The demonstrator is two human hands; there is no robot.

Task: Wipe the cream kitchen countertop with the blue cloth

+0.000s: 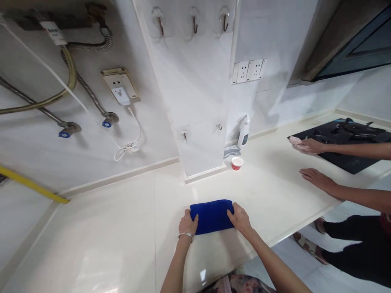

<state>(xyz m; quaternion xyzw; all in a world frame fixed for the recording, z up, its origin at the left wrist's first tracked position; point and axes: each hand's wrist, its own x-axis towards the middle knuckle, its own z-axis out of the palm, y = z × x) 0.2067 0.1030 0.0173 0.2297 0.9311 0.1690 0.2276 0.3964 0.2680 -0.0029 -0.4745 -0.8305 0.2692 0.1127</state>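
A blue cloth (212, 217), folded into a rectangle, is stretched between my two hands just over the pale countertop (122, 228). My left hand (187, 224), with a bracelet at the wrist, grips its left end, thumb on top. At the opposite end my right hand (240, 219) pinches the upper right corner between thumb and fingers. The fingers behind the cloth are partly hidden. Whether the cloth touches the counter, I cannot tell.
Beyond the cloth, a small red-and-white cup (237, 163), a grey packet (231, 151) and a white bottle (243, 132) stand by the wall pillar. At right, another person's hand (311, 146) holds a pale cloth at the black gas stove (345, 142). A yellow pipe (33, 185) runs at left.
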